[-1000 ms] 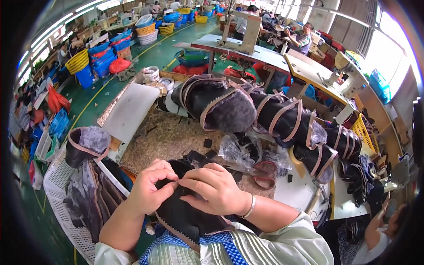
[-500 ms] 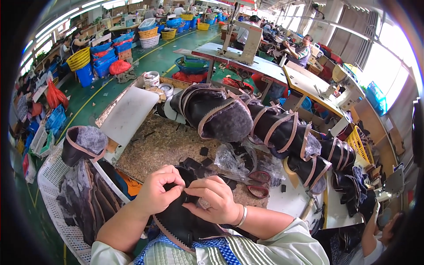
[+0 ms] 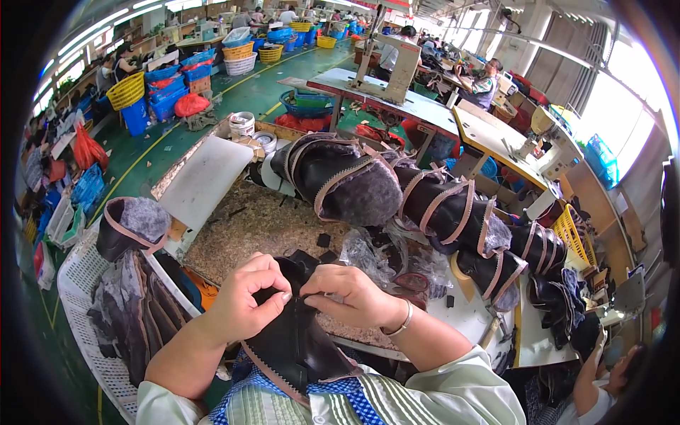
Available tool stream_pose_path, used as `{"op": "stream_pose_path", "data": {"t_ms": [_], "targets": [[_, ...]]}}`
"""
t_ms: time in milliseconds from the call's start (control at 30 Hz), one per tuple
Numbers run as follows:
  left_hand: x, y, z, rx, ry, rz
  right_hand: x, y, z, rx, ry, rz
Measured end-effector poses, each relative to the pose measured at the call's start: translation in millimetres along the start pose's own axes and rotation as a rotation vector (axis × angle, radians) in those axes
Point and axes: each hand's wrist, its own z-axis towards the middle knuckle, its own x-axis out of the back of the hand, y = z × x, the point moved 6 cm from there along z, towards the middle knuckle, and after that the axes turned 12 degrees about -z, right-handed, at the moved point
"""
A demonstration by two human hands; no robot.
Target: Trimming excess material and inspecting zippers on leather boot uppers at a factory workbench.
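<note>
Left hand (image 3: 244, 301) pinches closed on the upper edge of a dark leather boot upper with tan piping (image 3: 297, 347), which lies in the lap against the near edge of the speckled worktop (image 3: 248, 227). Right hand (image 3: 350, 294) pinches the same edge just beside it, fingertips nearly touching; what sits between them is probably a small seam, though too fine to tell. Uneven pull could slip the edge or pucker the piping. Behind, a row of finished fleece-lined dark boots (image 3: 397, 191) stands crowded.

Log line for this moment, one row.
left hand: pinching black boot upper | right hand: pinching same piece | beyond: row of finished uppers
</note>
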Motion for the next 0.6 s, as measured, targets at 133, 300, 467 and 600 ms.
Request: {"op": "stream_pose_path", "data": {"t_ms": [133,300,467,600], "targets": [[2,-4,-1,0.003,0.038,-0.039,-1,-10,-1,-0.037,-0.025,-0.07],[7,0,-1,0.006,-0.071,-0.036,1,-18,-3,-0.01,0.091,-0.143],[25,30,1,-0.121,0.21,-0.172,7,-13,-9,-0.062,0.151,-0.113],[17,111,3,-0.356,-0.067,-0.342,13,-2,-24,-0.202,0.217,-0.079]]}}
